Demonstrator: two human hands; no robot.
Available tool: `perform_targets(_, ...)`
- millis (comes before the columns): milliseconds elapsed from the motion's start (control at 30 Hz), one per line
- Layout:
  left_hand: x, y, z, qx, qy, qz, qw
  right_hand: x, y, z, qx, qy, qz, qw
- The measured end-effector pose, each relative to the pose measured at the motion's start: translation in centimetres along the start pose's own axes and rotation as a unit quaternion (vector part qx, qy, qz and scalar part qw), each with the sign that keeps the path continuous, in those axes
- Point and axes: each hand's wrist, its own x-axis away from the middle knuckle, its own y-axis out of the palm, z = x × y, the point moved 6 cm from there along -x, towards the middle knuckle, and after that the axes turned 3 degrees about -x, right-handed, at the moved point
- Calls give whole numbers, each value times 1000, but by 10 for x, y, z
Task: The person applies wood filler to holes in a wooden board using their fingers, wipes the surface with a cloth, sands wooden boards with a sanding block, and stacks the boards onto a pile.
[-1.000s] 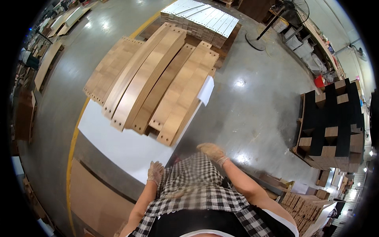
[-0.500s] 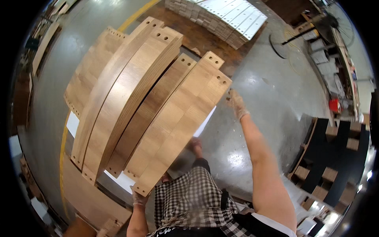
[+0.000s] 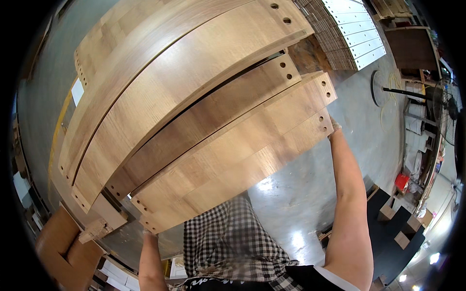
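A light wooden board [image 3: 252, 167] with paired holes at its ends lies nearest to me. My right hand [image 3: 335, 127] holds its right end, fingers mostly hidden behind the edge. At the other end my left hand [image 3: 149, 233] grips from below, largely covered by the wood. A second light board [image 3: 233, 140] lies along its far side, partly overlapped. Beyond these sits a darker wooden board [image 3: 208, 121], then a stack of curved boards [image 3: 194, 72] with holes at the ends.
White drilled panels [image 3: 357, 34] stand stacked at the back right. A fan [image 3: 403, 91] is on the right, near a red container [image 3: 401, 182]. Black panels with wooden blocks [image 3: 395, 228] lie at lower right. A brown panel [image 3: 60, 247] is at lower left.
My right hand has gone from just off the boards to the near board's right end. That board has slid toward me, off the one under it. The view has moved closer and turned.
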Motion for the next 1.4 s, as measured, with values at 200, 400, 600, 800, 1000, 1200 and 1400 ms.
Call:
perform_targets(200, -1, 23, -4, 19, -3, -6, 1000, 9, 2, -1, 21, -16, 2, 1000)
perform_targets(400, -2, 25, -4, 23, -2, -20, 1000, 19, -4, -8, 32, -33, 2, 999)
perform_targets(600, 5, 23, -1, 21, -2, -32, 999, 31, -9, -11, 41, -46, -2, 998)
perform_targets(800, 24, 24, 7, 3, 3, -53, 999, 63, -26, -5, 44, -52, 4, 998)
perform_targets(1000, 79, 88, 20, 0, -76, -90, 993, 110, -48, 11, 41, -56, 13, 997)
perform_targets(1200, 118, 55, 39, -87, -105, -46, 990, 161, -64, 36, 17, -63, 23, 998)
perform_targets(1400, 158, 58, 71, -143, -73, -7, 987, 218, -75, 69, -7, -86, 26, 996)
